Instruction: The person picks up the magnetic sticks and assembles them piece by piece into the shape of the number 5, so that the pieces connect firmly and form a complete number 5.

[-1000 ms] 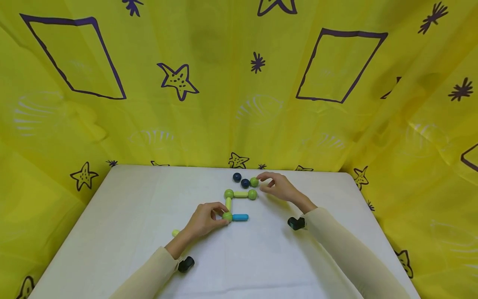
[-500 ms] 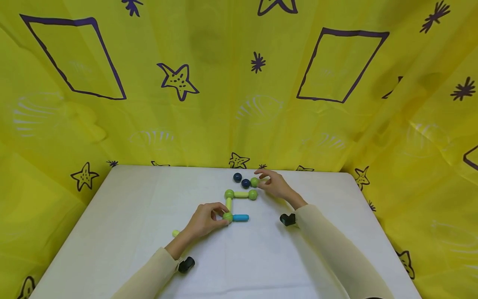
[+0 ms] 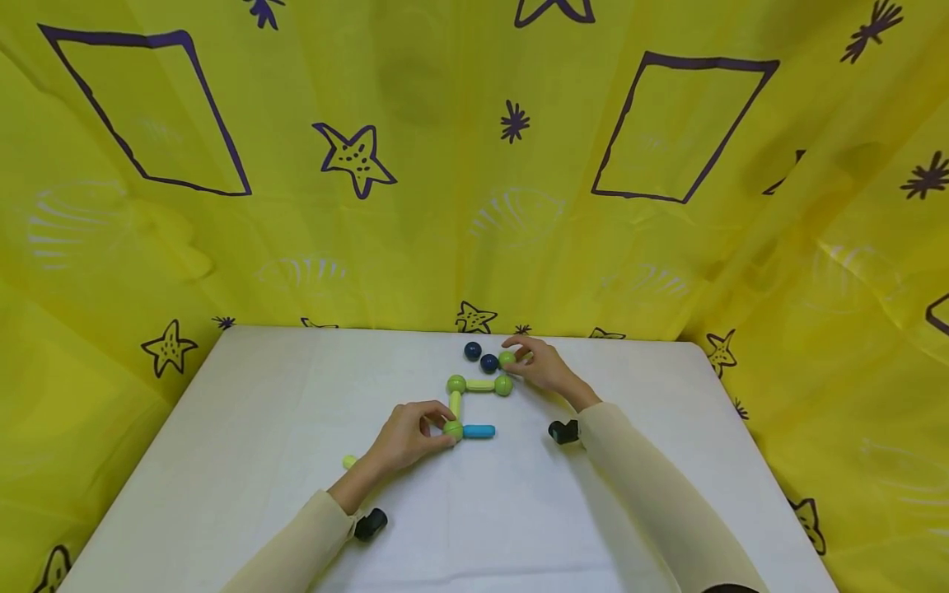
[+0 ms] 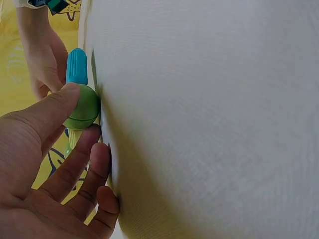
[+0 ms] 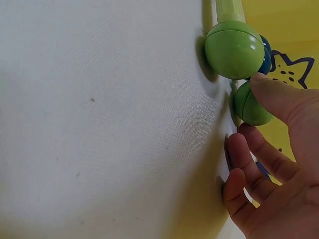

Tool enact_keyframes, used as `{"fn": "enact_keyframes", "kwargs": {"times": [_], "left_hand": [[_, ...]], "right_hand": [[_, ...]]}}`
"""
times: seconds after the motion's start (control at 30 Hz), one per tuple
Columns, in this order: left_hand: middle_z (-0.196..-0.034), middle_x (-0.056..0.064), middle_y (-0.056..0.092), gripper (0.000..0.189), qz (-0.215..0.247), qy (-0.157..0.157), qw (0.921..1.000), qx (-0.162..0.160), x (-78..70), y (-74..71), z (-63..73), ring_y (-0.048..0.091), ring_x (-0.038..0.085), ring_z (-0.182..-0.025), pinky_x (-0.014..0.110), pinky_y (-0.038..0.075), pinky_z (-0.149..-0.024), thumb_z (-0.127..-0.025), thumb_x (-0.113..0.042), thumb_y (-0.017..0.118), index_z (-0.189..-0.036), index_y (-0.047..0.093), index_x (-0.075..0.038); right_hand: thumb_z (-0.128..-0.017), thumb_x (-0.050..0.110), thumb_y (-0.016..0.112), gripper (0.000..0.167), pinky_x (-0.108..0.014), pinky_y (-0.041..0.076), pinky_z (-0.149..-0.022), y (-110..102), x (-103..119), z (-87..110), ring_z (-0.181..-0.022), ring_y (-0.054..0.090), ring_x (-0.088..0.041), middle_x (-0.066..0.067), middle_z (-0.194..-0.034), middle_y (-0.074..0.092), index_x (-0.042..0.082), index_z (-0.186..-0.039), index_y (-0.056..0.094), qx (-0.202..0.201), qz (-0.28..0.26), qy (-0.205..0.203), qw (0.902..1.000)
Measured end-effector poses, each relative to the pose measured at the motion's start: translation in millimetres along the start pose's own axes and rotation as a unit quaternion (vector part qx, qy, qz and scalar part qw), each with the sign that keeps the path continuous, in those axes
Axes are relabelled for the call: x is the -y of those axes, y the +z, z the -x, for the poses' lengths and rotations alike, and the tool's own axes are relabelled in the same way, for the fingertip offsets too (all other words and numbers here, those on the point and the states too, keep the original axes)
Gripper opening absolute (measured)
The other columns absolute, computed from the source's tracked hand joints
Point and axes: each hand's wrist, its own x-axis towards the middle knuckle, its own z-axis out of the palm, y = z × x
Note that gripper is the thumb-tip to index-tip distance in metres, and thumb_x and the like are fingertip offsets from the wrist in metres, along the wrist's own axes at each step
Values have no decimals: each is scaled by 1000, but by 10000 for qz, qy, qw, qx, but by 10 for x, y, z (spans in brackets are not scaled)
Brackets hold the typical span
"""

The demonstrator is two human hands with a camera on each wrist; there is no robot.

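In the head view my left hand (image 3: 406,435) pinches a green ball (image 3: 454,430) at the near corner of a ball-and-rod piece. A blue rod (image 3: 479,431) sticks out rightward from that ball. A yellow-green rod (image 3: 455,405) runs back to a second green ball, and another rod (image 3: 480,385) leads right to a third (image 3: 503,385). Just behind that one, my right hand (image 3: 547,366) holds a loose green ball (image 5: 252,105) between thumb and fingers. Its thumb lies against the ball in the right wrist view; the remaining fingers are loosely bent near the tabletop.
Two dark blue balls (image 3: 472,352) (image 3: 489,363) lie left of the loose green ball. A yellow-green piece (image 3: 349,462) shows partly behind the left wrist. The white table (image 3: 222,428) ends at a yellow patterned curtain (image 3: 415,247) at the back and sides.
My right hand has moved left to the loose green ball, and its thumb and fingers have come together around it. The left hand has stayed on its ball.
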Motion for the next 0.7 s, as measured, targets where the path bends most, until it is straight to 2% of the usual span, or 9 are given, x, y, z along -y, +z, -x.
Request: {"fn": "enact_keyframes", "kwargs": {"times": [0.3, 0.43, 0.7], "left_hand": [[-89, -5, 74, 23, 35, 162, 9999, -33, 22, -2, -4, 51, 7, -63, 24, 42, -59, -83, -18, 87, -104, 76, -19], [-89, -6, 73, 24, -14, 76, 10000, -27, 9, 4, -2, 51, 8, -63, 24, 43, -60, -83, -19, 87, -104, 76, -20], [-88, -6, 73, 24, -52, 106, 9999, -27, -5, 7, 6, 52, 8, -65, 24, 43, -61, -83, -18, 87, -105, 76, -18]], "right_hand": [[-94, 17, 76, 32, -45, 52, -88, 30, -23, -9, -100, 64, -29, -13, -116, 69, 12, -124, 69, -8, 62, 62, 10000], [-94, 18, 76, 32, -43, 52, -85, 14, -28, -5, -96, 64, -28, -13, -114, 70, 12, -124, 69, 41, 81, 68, 9999], [-94, 18, 77, 31, -39, 51, -82, 23, -45, -4, -90, 63, -25, -12, -113, 70, 12, -123, 69, 47, 110, 84, 9999]]}}
